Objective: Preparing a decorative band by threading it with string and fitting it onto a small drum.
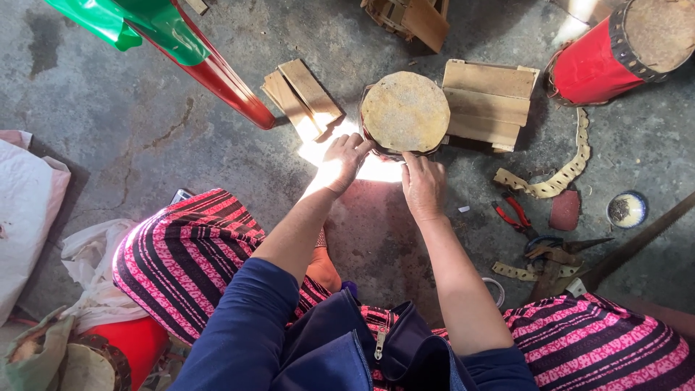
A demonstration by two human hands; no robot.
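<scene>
Grey concrete floor point(145, 108), stained and cracked, sun patch in the middle. On it: small drum point(405, 112) standing upright, skin head up, at centre top. Stacked wood slats point(300, 98) just left of it, another slat block point(486, 101) touching its right side. Red drum point(615, 47) lying tilted at top right. Punched hide strip point(561, 174) curving below it. Red-handled pliers point(514, 215), dark red pad point(565, 210), small round bowl point(627, 209) near the right edge. Scissors point(572, 245) and more strip pieces lower right. Red-green pole point(217, 72) slanting at top left. White sack point(25, 210) at left.
</scene>
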